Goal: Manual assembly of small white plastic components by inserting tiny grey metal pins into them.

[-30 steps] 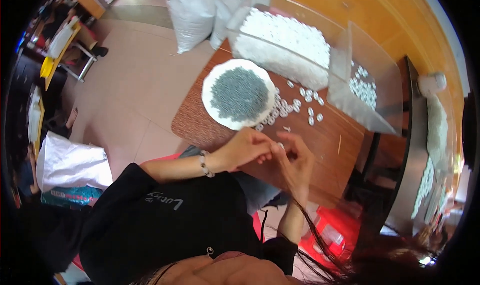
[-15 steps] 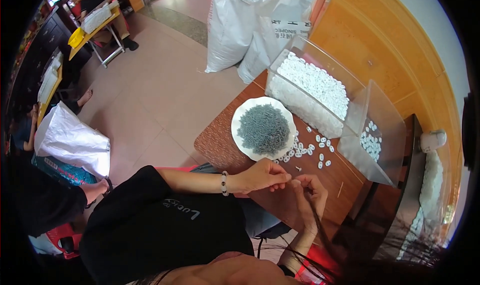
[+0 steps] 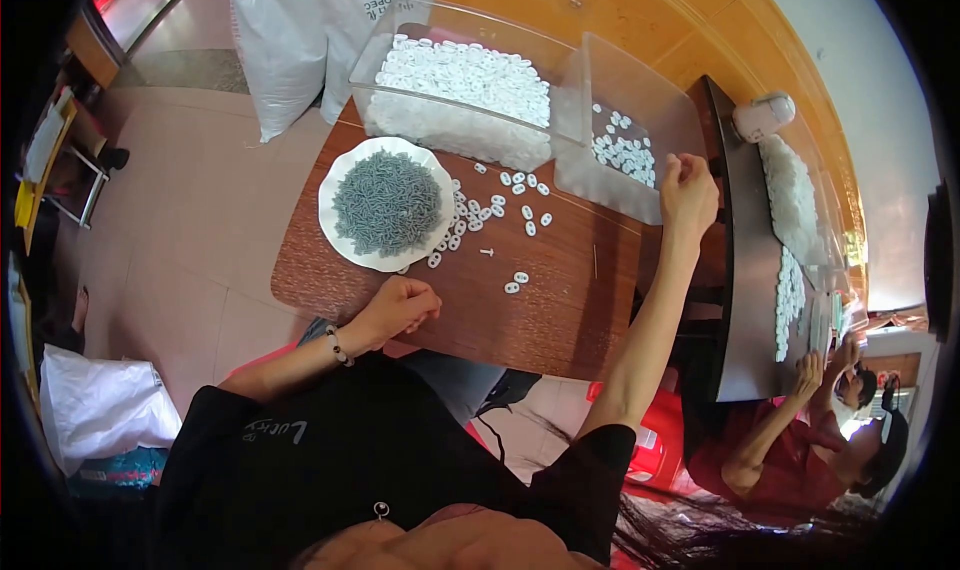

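My left hand (image 3: 403,307) rests at the table's near edge, below the plate, with its fingers curled closed; whatever they hold, if anything, is hidden. My right hand (image 3: 690,198) is raised at the right side of the smaller clear bin (image 3: 600,183). Its fingertips are bent together, and I cannot make out anything in them. White two-holed oval pieces (image 3: 627,157) lie inside that bin. A scalloped white plate (image 3: 329,215) bears a heap of short grey rod-like pieces (image 3: 388,205). Loose white ovals (image 3: 498,211) are scattered beside it, near a small pale T-shaped piece (image 3: 487,253).
A larger clear bin (image 3: 362,68) full of white ovals stands at the table's back. A thin stick (image 3: 595,261) lies on the brown table (image 3: 480,320). White sacks (image 3: 280,55) stand behind. A co-worker in red (image 3: 790,440) sits at the dark table (image 3: 745,320), right.
My hands have come apart: the right went out to the smaller bin, the left drew back to the table edge. Two white ovals now lie near the table's front. The view has swung right.
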`<state>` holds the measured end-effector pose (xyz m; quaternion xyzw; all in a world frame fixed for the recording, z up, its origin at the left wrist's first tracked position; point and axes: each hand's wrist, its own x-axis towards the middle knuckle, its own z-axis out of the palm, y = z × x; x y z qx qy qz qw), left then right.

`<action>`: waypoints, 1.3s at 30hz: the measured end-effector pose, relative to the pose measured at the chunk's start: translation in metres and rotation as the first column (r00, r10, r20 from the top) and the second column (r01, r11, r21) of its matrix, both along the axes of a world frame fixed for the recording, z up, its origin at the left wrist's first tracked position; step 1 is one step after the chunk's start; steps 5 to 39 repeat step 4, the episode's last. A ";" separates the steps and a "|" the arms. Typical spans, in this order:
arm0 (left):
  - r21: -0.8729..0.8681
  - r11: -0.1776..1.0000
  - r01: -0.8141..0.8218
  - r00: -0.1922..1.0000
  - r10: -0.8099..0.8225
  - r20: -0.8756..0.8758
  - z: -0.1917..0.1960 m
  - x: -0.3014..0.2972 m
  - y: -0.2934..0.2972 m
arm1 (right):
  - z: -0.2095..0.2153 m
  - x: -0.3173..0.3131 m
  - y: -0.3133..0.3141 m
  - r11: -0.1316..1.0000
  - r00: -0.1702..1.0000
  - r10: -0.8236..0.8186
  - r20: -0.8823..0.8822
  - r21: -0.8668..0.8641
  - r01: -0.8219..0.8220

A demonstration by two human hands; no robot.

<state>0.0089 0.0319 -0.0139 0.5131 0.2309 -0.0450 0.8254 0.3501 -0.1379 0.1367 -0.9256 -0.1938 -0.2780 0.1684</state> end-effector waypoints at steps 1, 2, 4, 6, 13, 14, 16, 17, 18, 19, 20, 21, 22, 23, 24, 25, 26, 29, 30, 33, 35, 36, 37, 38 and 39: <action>-0.003 1.000 0.000 1.000 0.000 -0.002 0.000 -0.001 0.000 | -0.003 0.003 0.003 0.998 0.997 -0.033 -0.063 -0.047 0.030; -0.038 0.999 -0.006 1.000 0.006 -0.003 0.000 -0.001 0.001 | -0.008 0.003 0.003 0.998 0.997 -0.034 -0.065 -0.050 0.031; -0.089 0.996 -0.013 1.000 0.013 -0.001 0.000 -0.002 0.004 | -0.021 -0.001 0.002 0.997 0.995 0.062 -0.081 0.045 -0.058; -0.089 0.996 -0.013 1.000 0.013 -0.001 0.000 -0.002 0.004 | -0.021 -0.001 0.002 0.997 0.995 0.062 -0.081 0.045 -0.058; -0.089 0.996 -0.013 1.000 0.013 -0.001 0.000 -0.002 0.004 | -0.021 -0.001 0.002 0.997 0.995 0.062 -0.081 0.045 -0.058; -0.089 0.996 -0.013 1.000 0.013 -0.001 0.000 -0.002 0.004 | -0.021 -0.001 0.002 0.997 0.995 0.062 -0.081 0.045 -0.058; -0.089 0.996 -0.013 1.000 0.013 -0.001 0.000 -0.002 0.004 | -0.021 -0.001 0.002 0.997 0.995 0.062 -0.081 0.045 -0.058; -0.089 0.996 -0.013 1.000 0.013 -0.001 0.000 -0.002 0.004 | -0.021 -0.001 0.002 0.997 0.995 0.062 -0.081 0.045 -0.058; -0.089 0.996 -0.013 1.000 0.013 -0.001 0.000 -0.002 0.004 | -0.021 -0.001 0.002 0.997 0.995 0.062 -0.081 0.045 -0.058; -0.089 0.996 -0.013 1.000 0.013 -0.001 0.000 -0.002 0.004 | -0.021 -0.001 0.002 0.997 0.995 0.062 -0.081 0.045 -0.058; -0.089 0.996 -0.013 1.000 0.013 -0.001 0.000 -0.002 0.004 | -0.021 -0.001 0.002 0.997 0.995 0.062 -0.081 0.045 -0.058; -0.089 0.996 -0.013 1.000 0.013 -0.001 0.000 -0.002 0.004 | -0.021 -0.001 0.002 0.997 0.995 0.062 -0.081 0.045 -0.058; -0.089 0.996 -0.013 1.000 0.013 -0.001 0.000 -0.002 0.004 | -0.021 -0.001 0.002 0.997 0.995 0.062 -0.081 0.045 -0.058; -0.089 0.996 -0.013 1.000 0.013 -0.001 0.000 -0.002 0.004 | -0.021 -0.001 0.002 0.997 0.995 0.062 -0.081 0.045 -0.058; -0.089 0.996 -0.013 1.000 0.013 -0.001 0.000 -0.002 0.004 | -0.021 -0.001 0.002 0.997 0.995 0.062 -0.081 0.045 -0.058; -0.089 0.996 -0.013 1.000 0.013 -0.001 0.000 -0.002 0.004 | -0.021 -0.001 0.002 0.997 0.995 0.062 -0.081 0.045 -0.058; -0.089 0.996 -0.013 1.000 0.013 -0.001 0.000 -0.002 0.004 | -0.021 -0.001 0.002 0.997 0.995 0.062 -0.081 0.045 -0.058; -0.089 0.996 -0.013 1.000 0.013 -0.001 0.000 -0.002 0.004 | -0.021 -0.001 0.002 0.997 0.995 0.062 -0.081 0.045 -0.058; -0.089 0.996 -0.013 1.000 0.013 -0.001 0.000 -0.002 0.004 | -0.021 -0.001 0.002 0.997 0.995 0.062 -0.081 0.045 -0.058; -0.089 0.996 -0.013 1.000 0.013 -0.001 0.000 -0.002 0.004 | -0.021 -0.001 0.002 0.997 0.995 0.062 -0.081 0.045 -0.058; -0.089 0.996 -0.013 1.000 0.013 -0.001 0.000 -0.002 0.004 | -0.021 -0.001 0.002 0.997 0.995 0.062 -0.081 0.045 -0.058; -0.089 0.996 -0.013 1.000 0.013 -0.001 0.000 -0.002 0.004 | -0.021 -0.001 0.002 0.997 0.995 0.062 -0.081 0.045 -0.058; -0.089 0.996 -0.013 1.000 0.013 -0.001 0.000 -0.002 0.004 | -0.021 -0.001 0.002 0.997 0.995 0.062 -0.081 0.045 -0.058; -0.089 0.996 -0.013 1.000 0.013 -0.001 0.000 -0.002 0.004 | -0.021 -0.001 0.002 0.997 0.995 0.062 -0.081 0.045 -0.058; -0.089 0.996 -0.013 1.000 0.013 -0.001 0.000 -0.002 0.004 | -0.021 -0.001 0.002 0.997 0.995 0.062 -0.081 0.045 -0.058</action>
